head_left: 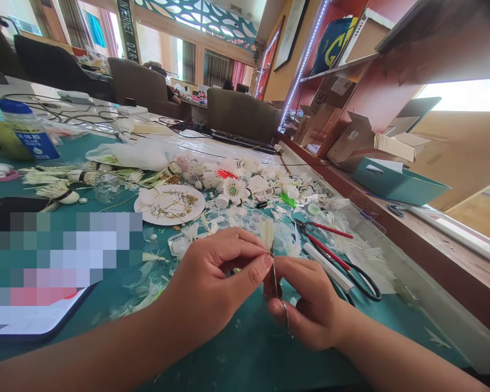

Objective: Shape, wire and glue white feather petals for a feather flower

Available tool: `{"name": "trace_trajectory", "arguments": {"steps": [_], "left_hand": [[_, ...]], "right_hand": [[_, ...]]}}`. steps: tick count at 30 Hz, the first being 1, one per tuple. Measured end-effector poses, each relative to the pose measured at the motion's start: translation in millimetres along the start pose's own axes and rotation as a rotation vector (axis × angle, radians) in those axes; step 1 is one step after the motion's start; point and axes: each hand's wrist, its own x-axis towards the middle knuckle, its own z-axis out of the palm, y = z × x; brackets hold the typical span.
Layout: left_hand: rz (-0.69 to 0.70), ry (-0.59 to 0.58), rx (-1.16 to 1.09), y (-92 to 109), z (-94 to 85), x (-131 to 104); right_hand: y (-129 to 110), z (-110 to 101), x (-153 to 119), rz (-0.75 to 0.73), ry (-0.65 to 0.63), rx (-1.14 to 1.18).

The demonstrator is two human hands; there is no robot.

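Observation:
My left hand (228,267) is closed, thumb and forefinger pinching a pale feather (267,234) that stands upright above the fingertips. Close against it, my right hand (306,299) grips a pair of scissors (275,277), seen almost edge-on with the blades pointing up at the feather's lower end. The fingers partly cover the scissors' handles, and the feather's base is hidden. Just beyond both hands lie loose feather scraps and a clear plastic tray (251,220).
White feather shuttlecocks (234,188) are heaped behind a paper plate (167,220) of small wire-like bits. Red-handled pliers (326,247) and black-handled scissors (369,283) lie right. A phone (57,321) and glue bottle (35,133) are left. A wooden ledge (445,234) borders the right side.

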Motion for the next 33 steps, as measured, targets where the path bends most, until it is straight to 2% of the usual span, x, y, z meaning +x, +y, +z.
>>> {"name": "trace_trajectory", "arguments": {"steps": [14, 33], "left_hand": [[0.025, 0.012, 0.025, 1.0, 0.0, -0.2], [-0.001, -0.016, 0.025, 0.7, 0.5, -1.1]], "right_hand": [[-0.8, 0.4, 1.1, -0.017, -0.003, -0.044], [1.3, -0.4, 2.0, -0.014, -0.009, 0.022]]}}
